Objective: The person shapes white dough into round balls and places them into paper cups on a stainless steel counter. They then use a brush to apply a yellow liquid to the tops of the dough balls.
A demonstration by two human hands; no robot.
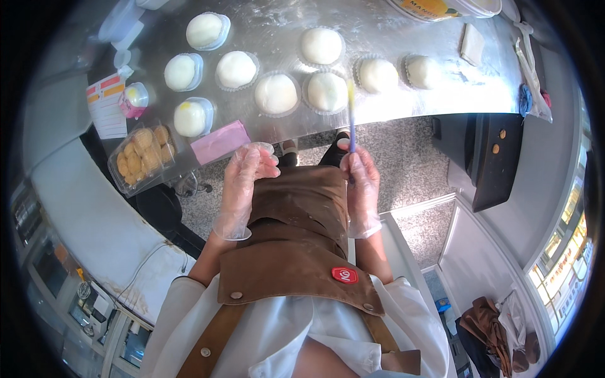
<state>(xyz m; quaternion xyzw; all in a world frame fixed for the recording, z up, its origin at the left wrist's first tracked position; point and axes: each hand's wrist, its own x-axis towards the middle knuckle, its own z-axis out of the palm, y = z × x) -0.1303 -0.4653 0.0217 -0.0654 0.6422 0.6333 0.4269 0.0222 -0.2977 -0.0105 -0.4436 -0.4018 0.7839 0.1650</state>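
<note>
My right hand (pixel 361 170), in a clear disposable glove, grips a thin purple-handled brush (pixel 351 123) upright, its tip yellow. My left hand (pixel 249 165), gloved too, hovers by the table's front edge with fingers curled apart and nothing in it. Ahead on the steel table (pixel 264 42) sit several round white pastries in clear fluted cups. One white pastry (pixel 327 92) lies just left of the brush tip; another white pastry (pixel 378 75) lies to its right with a faint yellow mark. At the left, a white pastry (pixel 190 119) with a yellow spot rests on a clear plastic lid.
A folded pink paper (pixel 220 141) lies at the front edge, beside a clear box of cookies (pixel 142 158). A small pink-wrapped pastry (pixel 133 100) and printed sheet (pixel 106 106) are farther left. A mango tub (pixel 425 9) and folded cloth (pixel 471 45) stand at the back right. A dark tray (pixel 498 163) is at the right.
</note>
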